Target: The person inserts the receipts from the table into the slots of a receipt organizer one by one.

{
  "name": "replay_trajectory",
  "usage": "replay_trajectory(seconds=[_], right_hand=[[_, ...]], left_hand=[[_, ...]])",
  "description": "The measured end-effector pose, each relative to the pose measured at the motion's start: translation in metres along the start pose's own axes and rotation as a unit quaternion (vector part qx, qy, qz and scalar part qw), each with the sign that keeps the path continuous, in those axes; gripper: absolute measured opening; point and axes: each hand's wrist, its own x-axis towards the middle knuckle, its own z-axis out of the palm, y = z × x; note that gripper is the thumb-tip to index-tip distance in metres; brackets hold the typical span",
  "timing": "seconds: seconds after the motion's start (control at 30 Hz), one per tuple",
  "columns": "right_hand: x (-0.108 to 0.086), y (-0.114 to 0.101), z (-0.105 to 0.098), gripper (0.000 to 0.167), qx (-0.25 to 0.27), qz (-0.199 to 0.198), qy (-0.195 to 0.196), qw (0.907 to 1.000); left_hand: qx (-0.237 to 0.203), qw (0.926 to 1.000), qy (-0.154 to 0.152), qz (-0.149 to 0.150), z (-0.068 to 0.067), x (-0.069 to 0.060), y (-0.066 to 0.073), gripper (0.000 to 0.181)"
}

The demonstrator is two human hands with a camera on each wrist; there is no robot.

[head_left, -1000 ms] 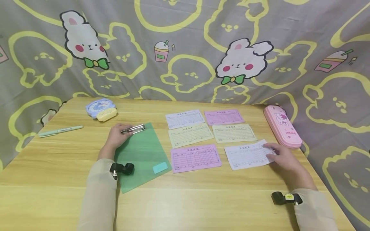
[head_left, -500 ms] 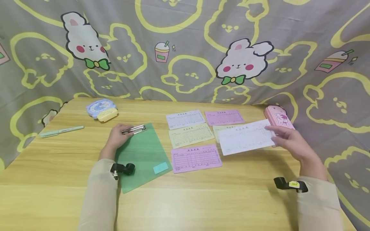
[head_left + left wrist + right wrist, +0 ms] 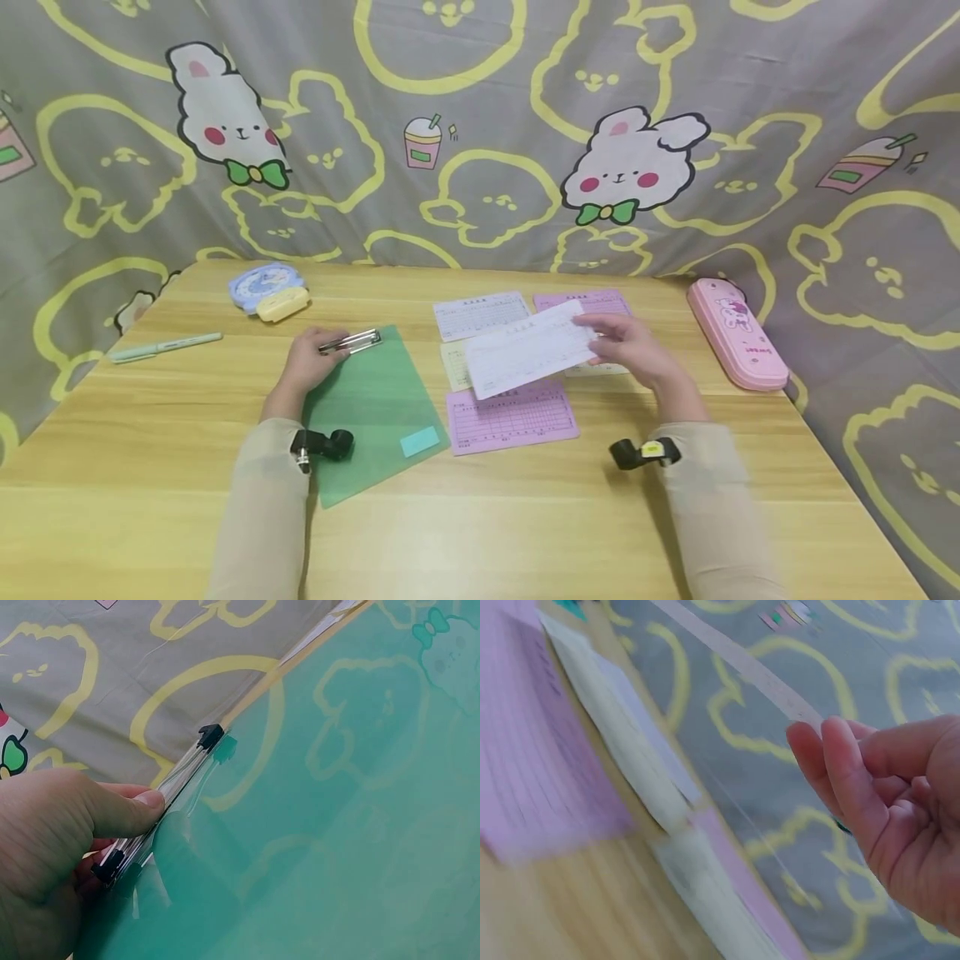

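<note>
My left hand (image 3: 304, 365) pinches the metal clip (image 3: 362, 339) at the top of a translucent green clipboard (image 3: 371, 417). In the left wrist view the thumb presses on the clip's lever. A white printed form slip (image 3: 528, 352) is held above the table by my right hand (image 3: 633, 350), pinched at its right end between thumb and fingers. Beneath that slip lie other printed slips, partly covered: a pink one (image 3: 517, 427) in front, a yellow one (image 3: 454, 367), another white one (image 3: 480, 315) and a pink one (image 3: 600, 298) behind.
A light blue sticker (image 3: 419, 442) is at the clipboard's lower right corner. At the left are a pale green pen (image 3: 167, 347) and a blue-and-yellow clock-like item (image 3: 266, 287). A pink pencil case (image 3: 738, 335) lies at the right edge. Patterned cloth (image 3: 495, 200) hangs behind the table.
My right hand has lifted the white slip off the table at the right and carried it leftward over the other slips. My left hand stays on the clip.
</note>
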Motion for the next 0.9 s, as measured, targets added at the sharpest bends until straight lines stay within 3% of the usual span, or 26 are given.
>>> replay_trajectory(seconds=[0.2, 0.4, 0.63, 0.9], right_hand=[[0.032, -0.01, 0.053, 0.039, 0.012, 0.011, -0.031, 0.9994], [0.042, -0.034, 0.097, 0.036, 0.006, 0.026, -0.056, 0.9981], [0.066, -0.011, 0.131, 0.032, 0.0, 0.029, -0.054, 0.9981], [0.082, 0.001, 0.165, 0.033, 0.013, 0.094, -0.038, 0.9948]], left_hand=[[-0.004, 1.0, 0.007, -0.003, -0.002, -0.004, 0.0, 0.034], [-0.002, 0.9999, 0.003, -0.012, -0.001, -0.003, -0.001, 0.034], [-0.002, 0.9997, -0.005, -0.023, 0.001, -0.001, 0.001, 0.035], [0.038, 0.9989, -0.007, -0.028, 0.001, -0.001, 0.006, 0.036]])
